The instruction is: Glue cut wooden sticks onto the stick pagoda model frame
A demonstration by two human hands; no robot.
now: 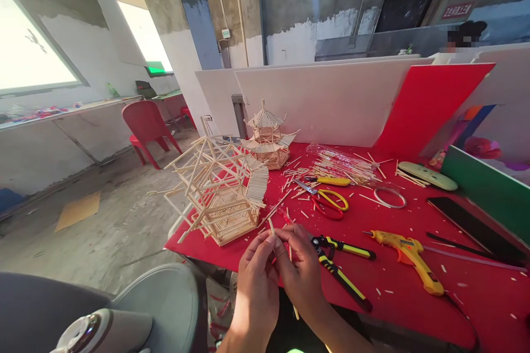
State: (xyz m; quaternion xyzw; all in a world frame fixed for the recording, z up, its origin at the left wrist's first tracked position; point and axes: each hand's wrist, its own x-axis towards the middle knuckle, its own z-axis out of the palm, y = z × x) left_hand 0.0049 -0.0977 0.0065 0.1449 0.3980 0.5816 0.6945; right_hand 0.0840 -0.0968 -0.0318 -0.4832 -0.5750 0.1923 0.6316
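Observation:
My left hand [257, 273] and my right hand [301, 265] meet at the table's near edge, fingertips pinched together. A short wooden stick [271, 225] pokes up between them. A longer thin stick [296, 313] shows below my right hand, passing behind its fingers. Beyond my hands stands an open stick frame of a pavilion [221, 193], with slats along its right side. Behind it is a smaller stick pavilion [267, 140] with a pointed roof. Black-and-yellow pliers [345, 267] lie right beside my right hand.
On the red table [393, 325] are scissors [331, 201], a yellow utility knife [331, 181], a glue gun [408, 259], a wire coil [390, 197], a phone [472, 226] and scattered sticks [348, 168]. A grey stool [165, 298] stands left. A person [464, 38] is behind the white boards.

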